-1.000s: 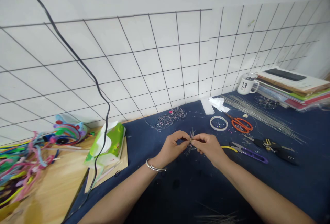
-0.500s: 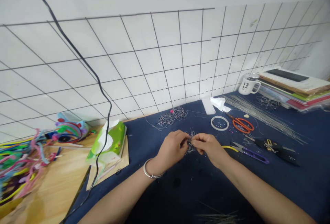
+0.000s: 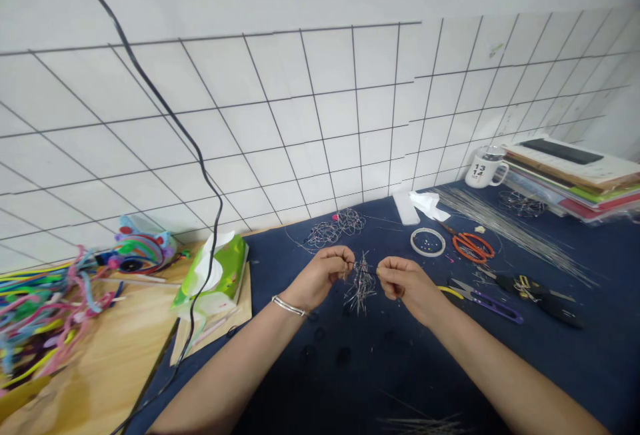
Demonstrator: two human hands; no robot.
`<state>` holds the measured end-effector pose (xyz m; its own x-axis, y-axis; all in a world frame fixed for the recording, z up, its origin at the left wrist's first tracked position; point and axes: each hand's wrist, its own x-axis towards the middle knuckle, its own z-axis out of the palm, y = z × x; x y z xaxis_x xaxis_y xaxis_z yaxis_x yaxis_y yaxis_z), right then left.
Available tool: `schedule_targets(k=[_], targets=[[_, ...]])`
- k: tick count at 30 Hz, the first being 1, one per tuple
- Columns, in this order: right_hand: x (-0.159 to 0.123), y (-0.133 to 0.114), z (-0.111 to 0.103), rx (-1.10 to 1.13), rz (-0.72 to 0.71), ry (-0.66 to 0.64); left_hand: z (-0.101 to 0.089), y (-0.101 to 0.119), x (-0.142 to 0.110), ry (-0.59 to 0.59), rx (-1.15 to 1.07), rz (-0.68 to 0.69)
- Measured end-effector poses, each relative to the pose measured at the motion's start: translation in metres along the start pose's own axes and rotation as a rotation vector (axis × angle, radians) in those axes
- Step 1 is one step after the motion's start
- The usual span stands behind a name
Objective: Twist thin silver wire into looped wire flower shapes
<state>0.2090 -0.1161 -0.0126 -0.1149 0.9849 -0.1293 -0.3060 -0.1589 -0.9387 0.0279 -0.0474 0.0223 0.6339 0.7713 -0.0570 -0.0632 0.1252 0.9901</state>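
Note:
A bristly cluster of thin silvery wire pieces sits between my two hands over the dark blue cloth. On its left, my left hand is closed in a pinch, its fingertips by the cluster's upper edge. To the right, my right hand also pinches, thumb against the fingers, a small gap from the cluster. What either pinch holds is too thin to make out. Just behind the hands lies a loose tangle of wire with small beads.
Right of my hands are a white ring-shaped dish with beads, orange-handled scissors, purple-handled snips and black pliers. Long wires, a mug and stacked books lie behind. Tissues and a hanging cable are left.
My hands have moved apart, left hand leftward and right hand slightly rightward. The wire cluster they covered now shows between them. The view has shifted slightly.

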Motion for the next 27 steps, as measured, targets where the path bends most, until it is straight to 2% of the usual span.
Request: schedule_targets(k=[3, 5, 8, 10, 13, 16, 19, 23, 27], targets=[[0.000, -0.001, -0.002, -0.016, -0.013, 0.002, 0.005, 0.000, -0.001, -0.106, -0.389, -0.077], [0.000, -0.003, -0.002, -0.054, -0.032, 0.012, 0.012, -0.001, -0.005, -0.152, -0.496, -0.087], [-0.004, -0.008, 0.001, -0.158, -0.077, 0.029, 0.020, -0.006, -0.011, -0.210, -0.546, -0.073], [-0.008, -0.012, 0.004, -0.261, -0.124, 0.039, 0.021, -0.012, -0.013, -0.296, -0.547, -0.056], [-0.015, -0.018, 0.011, -0.508, -0.248, 0.117, 0.018, -0.020, -0.014, -0.390, -0.425, -0.045], [-0.021, -0.021, 0.017, -0.791, -0.426, 0.269, 0.015, -0.020, -0.012, -0.299, -0.144, 0.035], [-0.024, -0.017, 0.021, -1.009, -0.568, 0.342, 0.015, -0.015, -0.008, -0.209, 0.123, 0.247], [-0.025, -0.008, 0.024, -1.233, -0.685, 0.320, 0.016, -0.013, -0.004, -0.179, 0.303, 0.461], [-0.025, -0.002, 0.029, -1.281, -0.705, 0.260, 0.012, -0.023, -0.001, 0.033, 0.532, 0.610]])
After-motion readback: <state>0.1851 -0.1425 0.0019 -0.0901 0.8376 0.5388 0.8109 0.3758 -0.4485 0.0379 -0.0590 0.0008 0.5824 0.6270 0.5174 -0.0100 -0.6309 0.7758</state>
